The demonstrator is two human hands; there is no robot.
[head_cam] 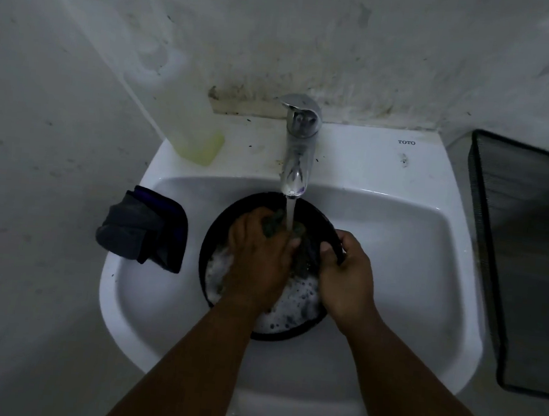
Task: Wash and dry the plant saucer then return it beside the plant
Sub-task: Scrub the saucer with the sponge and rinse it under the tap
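A round black plant saucer [220, 226] lies in the white sink [395, 251], with white foam on its bottom. My left hand [257, 256] grips a dark green scrub pad [273, 222] and presses it into the saucer, right under the stream of running water [290, 214] from the chrome tap [298, 143]. My right hand [343, 273] holds the saucer's right rim, thumb inside and fingers curled over the edge. My forearms cover the saucer's near part.
A dark folded cloth [145, 228] hangs over the sink's left rim. A clear bottle with yellow-green liquid [187, 124] stands at the back left. A black mesh basket [524, 259] sits to the right. Stained wall behind.
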